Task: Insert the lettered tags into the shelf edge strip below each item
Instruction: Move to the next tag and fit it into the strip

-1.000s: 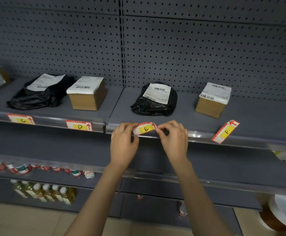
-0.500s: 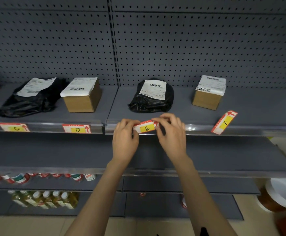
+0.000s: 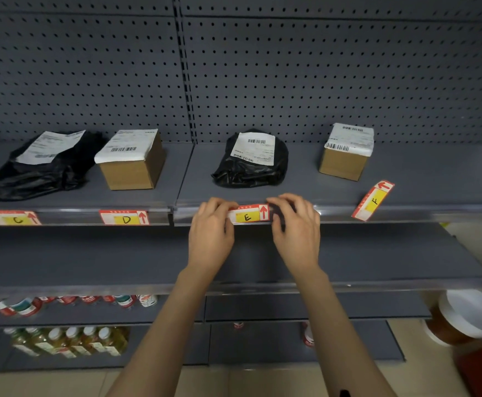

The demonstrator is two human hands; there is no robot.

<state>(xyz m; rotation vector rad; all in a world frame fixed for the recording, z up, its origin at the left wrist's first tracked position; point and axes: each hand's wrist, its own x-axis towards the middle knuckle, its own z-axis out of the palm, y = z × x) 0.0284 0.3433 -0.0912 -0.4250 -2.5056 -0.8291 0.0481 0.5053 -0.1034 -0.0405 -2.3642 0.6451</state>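
Observation:
The red, white and yellow E tag (image 3: 248,215) lies level against the clear shelf edge strip (image 3: 334,213), below the black bag parcel (image 3: 251,164). My left hand (image 3: 211,233) pinches its left end and my right hand (image 3: 294,227) its right end. Tags C (image 3: 13,218) and D (image 3: 125,218) sit in the strip below a flat black bag (image 3: 39,167) and a cardboard box (image 3: 132,163). The F tag (image 3: 373,200) lies tilted on the shelf lip, near the small box (image 3: 347,153).
A grey pegboard wall (image 3: 291,81) backs the shelf. A second grey shelf (image 3: 91,259) juts out under my forearms. Lower shelves hold several bottles (image 3: 68,340). A white-lidded jar (image 3: 463,316) stands at the lower right.
The E tag has gone from tilted and raised above the strip to level against it. Both hands moved down with it. The camera view shifted slightly.

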